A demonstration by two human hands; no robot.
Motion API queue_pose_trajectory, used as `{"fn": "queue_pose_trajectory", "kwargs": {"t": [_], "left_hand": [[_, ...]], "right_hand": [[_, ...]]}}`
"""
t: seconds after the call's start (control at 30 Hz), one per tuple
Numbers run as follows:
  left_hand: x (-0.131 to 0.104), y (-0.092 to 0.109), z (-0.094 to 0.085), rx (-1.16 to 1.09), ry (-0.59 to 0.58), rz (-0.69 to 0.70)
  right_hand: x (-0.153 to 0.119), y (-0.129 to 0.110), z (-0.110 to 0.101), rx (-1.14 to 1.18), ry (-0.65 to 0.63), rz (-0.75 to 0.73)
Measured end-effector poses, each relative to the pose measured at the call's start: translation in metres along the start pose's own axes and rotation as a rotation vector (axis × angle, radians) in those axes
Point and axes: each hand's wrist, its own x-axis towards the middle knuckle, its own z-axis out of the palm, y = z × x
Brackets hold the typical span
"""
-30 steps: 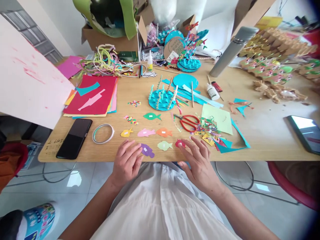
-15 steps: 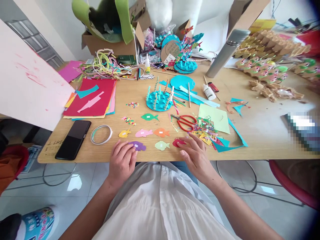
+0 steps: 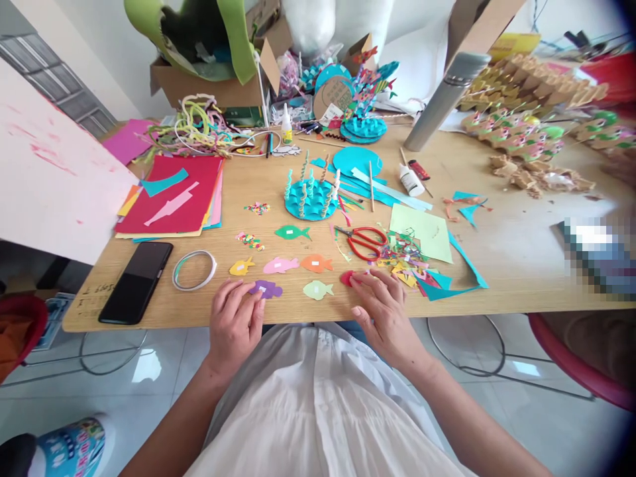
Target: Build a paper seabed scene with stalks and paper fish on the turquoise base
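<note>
Head view: purple paper fish (image 3: pixel 269 290) flat on bench (image 3: pixel 293 311), long axis crosswise, poking rightward from under left hand (image 3: pixel 236 324), the nearer one; red paper fish (image 3: pixel 346 278) partly beneath right hand (image 3: pixel 382 318); each grip loose, clenching nothing

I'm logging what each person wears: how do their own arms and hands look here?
The left hand and right hand are bare: no gloves, rings or watch show. The left forearm and right forearm are uncovered, with no sleeves in view. A white garment is worn, seamed down the front.
</note>
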Motion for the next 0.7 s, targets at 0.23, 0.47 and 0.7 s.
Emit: {"fn": "queue_pose_trajectory", "kwargs": {"t": [0.23, 0.47, 0.7], "left_hand": [[0.029, 0.047, 0.011, -0.170, -0.081, 0.181], [0.056, 0.092, 0.048, -0.227, -0.275, 0.316], [0.056, 0.093, 0.054, -0.181, -0.321, 0.286]], "right_hand": [[0.000, -0.009, 0.000, -0.066, -0.019, -0.002], [-0.003, -0.012, -0.001, 0.060, 0.015, 0.051], [-0.003, -0.003, -0.003, 0.133, 0.054, 0.074]]}}
